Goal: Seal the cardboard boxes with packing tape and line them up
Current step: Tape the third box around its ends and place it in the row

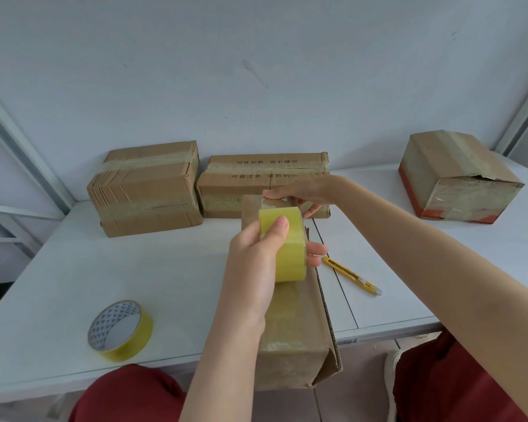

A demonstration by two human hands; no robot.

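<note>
**A left hand grips the tape roll over the long box**

Thumb on top and fingers beneath, it holds the yellow roll above the box's middle. The box's near end overhangs the table. The right hand clasps the box's far end, thumb pressing the tape down.

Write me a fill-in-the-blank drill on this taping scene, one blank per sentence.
1. The left hand grips a tape roll whose colour is ____.
2. The right hand holds the long box at its ____ end.
3. The utility knife lies on the table to the ____ of the long box.
4. The spare roll lies to the ____ of the long box.

Missing words: yellow; far; right; left.
</note>
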